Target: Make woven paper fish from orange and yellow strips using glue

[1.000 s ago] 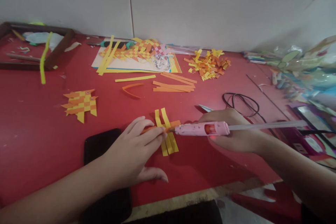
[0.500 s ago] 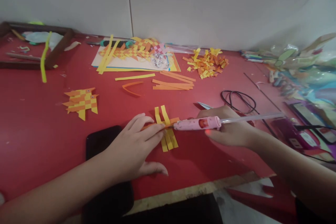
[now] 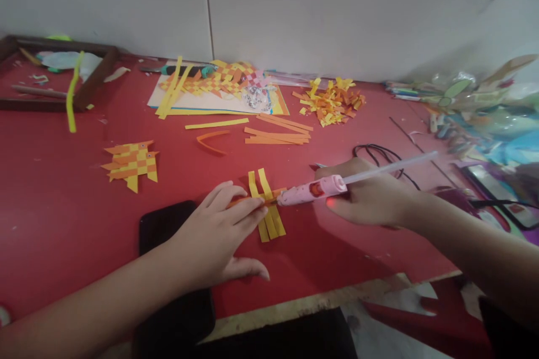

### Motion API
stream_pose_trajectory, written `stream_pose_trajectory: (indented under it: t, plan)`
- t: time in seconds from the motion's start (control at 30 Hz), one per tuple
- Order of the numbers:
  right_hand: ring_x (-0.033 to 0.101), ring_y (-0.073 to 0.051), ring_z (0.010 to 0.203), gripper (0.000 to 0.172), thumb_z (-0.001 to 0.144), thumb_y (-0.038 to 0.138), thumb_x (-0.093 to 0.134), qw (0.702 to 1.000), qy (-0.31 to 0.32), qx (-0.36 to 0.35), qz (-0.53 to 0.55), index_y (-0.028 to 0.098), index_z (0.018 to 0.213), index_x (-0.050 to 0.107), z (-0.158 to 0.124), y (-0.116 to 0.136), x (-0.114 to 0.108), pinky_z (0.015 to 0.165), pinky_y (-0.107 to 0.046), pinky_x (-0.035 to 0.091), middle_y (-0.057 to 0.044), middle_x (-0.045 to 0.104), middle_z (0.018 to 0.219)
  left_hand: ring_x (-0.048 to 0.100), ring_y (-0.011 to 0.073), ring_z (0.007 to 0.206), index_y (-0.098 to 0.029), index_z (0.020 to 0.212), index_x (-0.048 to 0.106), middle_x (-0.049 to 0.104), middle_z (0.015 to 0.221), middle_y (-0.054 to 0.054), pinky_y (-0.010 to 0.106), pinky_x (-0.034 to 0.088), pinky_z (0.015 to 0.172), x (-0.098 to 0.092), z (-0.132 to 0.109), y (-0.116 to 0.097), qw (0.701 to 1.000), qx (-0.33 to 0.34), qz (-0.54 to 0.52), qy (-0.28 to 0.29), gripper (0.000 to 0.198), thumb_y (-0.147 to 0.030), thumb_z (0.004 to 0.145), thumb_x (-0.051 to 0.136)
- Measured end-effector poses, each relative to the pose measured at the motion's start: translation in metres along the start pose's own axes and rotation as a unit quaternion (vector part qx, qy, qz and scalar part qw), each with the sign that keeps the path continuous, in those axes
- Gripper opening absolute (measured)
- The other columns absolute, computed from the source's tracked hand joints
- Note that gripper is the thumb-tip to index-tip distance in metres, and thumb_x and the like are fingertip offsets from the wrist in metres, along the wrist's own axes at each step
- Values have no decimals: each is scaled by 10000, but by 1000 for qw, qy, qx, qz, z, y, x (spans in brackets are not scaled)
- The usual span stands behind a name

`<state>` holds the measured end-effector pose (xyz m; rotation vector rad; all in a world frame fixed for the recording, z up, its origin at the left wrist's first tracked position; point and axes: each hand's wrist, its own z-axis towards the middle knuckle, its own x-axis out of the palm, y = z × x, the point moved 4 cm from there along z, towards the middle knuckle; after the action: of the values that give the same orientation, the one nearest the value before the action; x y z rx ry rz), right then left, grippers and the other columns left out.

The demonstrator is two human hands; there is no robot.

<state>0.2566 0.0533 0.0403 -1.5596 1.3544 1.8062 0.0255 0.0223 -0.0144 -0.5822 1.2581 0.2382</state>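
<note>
My right hand point(image 3: 364, 193) is closed round a pink hot glue gun point(image 3: 309, 189), with a long clear glue stick point(image 3: 393, 166) jutting from its back end. The gun's nozzle touches or hovers just over an orange paper strip point(image 3: 280, 193) laid across yellow paper strips point(image 3: 269, 224); I cannot tell which. My left hand point(image 3: 225, 230) lies spread over the left end of these strips, its fingertips pressing them down and its thumb stretched apart. Part of the orange strip is hidden under those fingers. A silver blade tip point(image 3: 321, 165) peeks out behind my right hand.
Woven paper fish point(image 3: 132, 162) lie left on the red table. A black phone-like slab point(image 3: 166, 224) sits beneath my left arm. Farther back are loose orange strips point(image 3: 278, 139), a scrap pile point(image 3: 330, 101) and a brown frame point(image 3: 95, 76). A black cord point(image 3: 379, 151) curls behind my right hand.
The glue gun's back end has swung up and away from me, tilting the glue stick, while its nozzle stays at the orange strip. My left hand has hardly moved.
</note>
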Motion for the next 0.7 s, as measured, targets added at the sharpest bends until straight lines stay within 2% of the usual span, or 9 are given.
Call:
stream_pose_trajectory:
  t: [0.1, 0.2, 0.27, 0.4, 0.5, 0.6, 0.67, 0.7]
  plan:
    - [446, -116, 471, 132, 656, 122, 471, 999, 26, 11, -34, 224, 584, 431, 8, 5, -8, 472, -250, 311, 40, 496, 519, 444, 353, 1203, -106, 1331, 600, 629, 1330, 117, 516, 284, 1112, 0, 0, 0, 1000, -2, -4, 0, 856, -783, 824, 468]
    - [375, -97, 404, 199, 671, 128, 464, 994, 55, -15, -91, 211, 531, 351, 16, 13, -16, 443, -256, 266, 43, 438, 449, 450, 350, 1201, -111, 1328, 600, 628, 1333, 123, 510, 304, 1100, -1, 0, 0, 1000, -2, -8, -3, 854, -785, 818, 476]
    - [333, -86, 358, 217, 667, 132, 474, 988, 94, -1, -124, 205, 527, 325, 22, 18, -19, 413, -257, 229, 47, 405, 405, 455, 347, 1200, -123, 1333, 596, 624, 1338, 123, 508, 311, 1095, -1, 0, 0, 1000, -4, -8, -2, 851, -787, 817, 471]
    - [255, -73, 317, 238, 656, 149, 518, 970, 140, 48, -192, 202, 507, 341, 31, 31, -23, 386, -270, 168, 30, 384, 370, 444, 344, 1213, -118, 1336, 593, 618, 1346, 119, 504, 294, 1112, -1, 0, 0, 1000, -10, -7, 4, 869, -795, 806, 472]
    - [251, -80, 318, 205, 648, 192, 551, 958, 155, 33, -240, 209, 501, 409, 36, 44, -23, 401, -288, 158, 9, 443, 403, 423, 354, 1231, -117, 1346, 587, 611, 1358, 116, 518, 282, 1121, 0, 0, 0, 1000, -10, -7, 3, 876, -796, 805, 470]
    - [277, -106, 343, 198, 630, 218, 586, 945, 149, 11, -291, 224, 493, 443, 38, 49, -29, 447, -309, 167, -3, 446, 398, 423, 358, 1235, -116, 1357, 574, 605, 1363, 122, 532, 284, 1120, 0, -1, 0, 1000, -7, -10, -2, 884, -794, 798, 480]
    - [297, -118, 379, 234, 633, 235, 622, 945, 109, 9, -308, 228, 489, 438, 37, 44, -40, 498, -314, 175, -5, 434, 399, 438, 351, 1220, -114, 1350, 577, 609, 1356, 121, 529, 299, 1113, -1, 0, 0, 1000, -5, -14, -3, 880, -792, 795, 489]
    - [315, -121, 403, 250, 624, 238, 651, 954, 66, 27, -291, 227, 489, 442, 37, 38, -48, 525, -316, 182, -5, 437, 410, 447, 347, 1210, -112, 1345, 580, 613, 1347, 124, 530, 309, 1107, -1, 0, 0, 1000, -4, -16, -4, 872, -786, 799, 492]
